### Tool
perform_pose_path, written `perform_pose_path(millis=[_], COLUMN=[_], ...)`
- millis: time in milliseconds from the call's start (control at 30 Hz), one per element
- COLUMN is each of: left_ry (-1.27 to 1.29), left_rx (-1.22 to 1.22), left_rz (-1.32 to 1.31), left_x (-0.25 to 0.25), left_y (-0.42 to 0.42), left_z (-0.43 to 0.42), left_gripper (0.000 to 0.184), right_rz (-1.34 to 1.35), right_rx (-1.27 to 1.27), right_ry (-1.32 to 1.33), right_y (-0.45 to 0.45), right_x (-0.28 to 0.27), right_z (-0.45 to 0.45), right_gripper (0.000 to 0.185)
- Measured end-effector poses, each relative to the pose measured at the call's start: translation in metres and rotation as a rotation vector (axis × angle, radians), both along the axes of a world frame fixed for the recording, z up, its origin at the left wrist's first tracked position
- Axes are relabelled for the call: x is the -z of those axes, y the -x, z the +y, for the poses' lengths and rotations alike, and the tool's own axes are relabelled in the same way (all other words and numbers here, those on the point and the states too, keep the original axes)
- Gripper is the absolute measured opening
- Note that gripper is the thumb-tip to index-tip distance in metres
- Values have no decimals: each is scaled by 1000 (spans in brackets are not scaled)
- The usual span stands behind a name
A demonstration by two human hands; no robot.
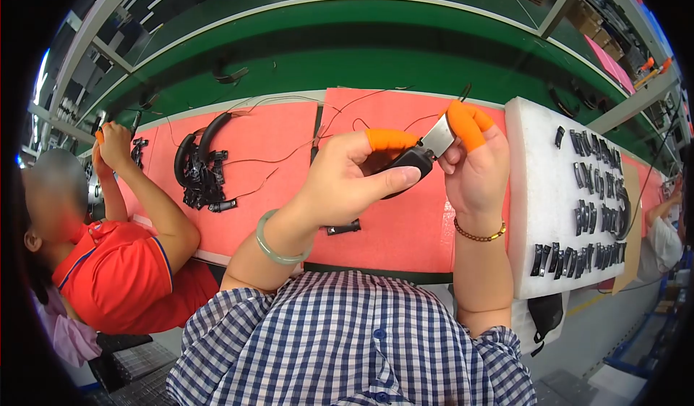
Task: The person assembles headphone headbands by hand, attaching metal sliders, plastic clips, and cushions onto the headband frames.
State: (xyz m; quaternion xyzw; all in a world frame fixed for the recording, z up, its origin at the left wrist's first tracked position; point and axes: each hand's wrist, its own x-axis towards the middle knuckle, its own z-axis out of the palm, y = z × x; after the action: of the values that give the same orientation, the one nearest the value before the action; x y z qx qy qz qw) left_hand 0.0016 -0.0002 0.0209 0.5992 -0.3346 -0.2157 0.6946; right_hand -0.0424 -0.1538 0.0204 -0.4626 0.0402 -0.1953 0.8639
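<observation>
Between my hands, above the pink mat (390, 240), is what looks like a headphone headband (406, 161), a curved black part with a silver metal strip (439, 138) at one end. My left hand (340, 182) grips the black portion, thumb on top and an orange-covered finger behind. My right hand (476, 164) pinches the metal strip with fingers in orange covers. A dark tip sticks up past the right fingers; part of the headband is hidden by them. Below my left hand, a small black piece (343, 227) lies on the mat.
A pile of black headband parts (202, 164) with thin wires (267, 161) lies to the left. On the right, a white foam board (531, 211) carries rows of small black parts (578, 259). A co-worker in a red shirt (119, 276) sits left. Behind runs a green conveyor belt (303, 52).
</observation>
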Motion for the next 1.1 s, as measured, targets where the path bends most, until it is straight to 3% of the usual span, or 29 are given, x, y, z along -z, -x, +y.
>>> perform_pose_path(millis=[400,500,567,633,700,767,800,933,1067,1100], left_ry=[31,-62,-182,-170,-136,215,236,291,422,313], left_rx=[11,-48,-234,-433,-441,-327,-238,-150,155,112], left_rz=[79,-35,-580,-683,-623,62,159,231,295,263], left_x=[-1,1,2,7,19,25,20,14,-3,-10], left_y=[5,4,-2,-11,-22,-30,-30,-45,-65,-61], left_z=[-1,-2,-1,4,11,10,10,1,-11,-10], left_gripper=[29,31,37,44,49,49,46,43,43,39], right_rz=[-2,-35,-74,-315,-464,-538,-565,-589,-462,-455], right_rx=[10,13,35,65,67,170,180,127,-43,-127], right_ry=[61,67,85,228,452,513,542,636,782,868], right_y=[7,9,12,19,27,34,37,46,55,55], right_x=[-2,1,5,13,18,18,19,19,28,35], right_z=[1,-4,-10,-18,-31,-28,-27,-25,-34,-40], right_gripper=[10,12,14,19,26,24,24,22,22,25])
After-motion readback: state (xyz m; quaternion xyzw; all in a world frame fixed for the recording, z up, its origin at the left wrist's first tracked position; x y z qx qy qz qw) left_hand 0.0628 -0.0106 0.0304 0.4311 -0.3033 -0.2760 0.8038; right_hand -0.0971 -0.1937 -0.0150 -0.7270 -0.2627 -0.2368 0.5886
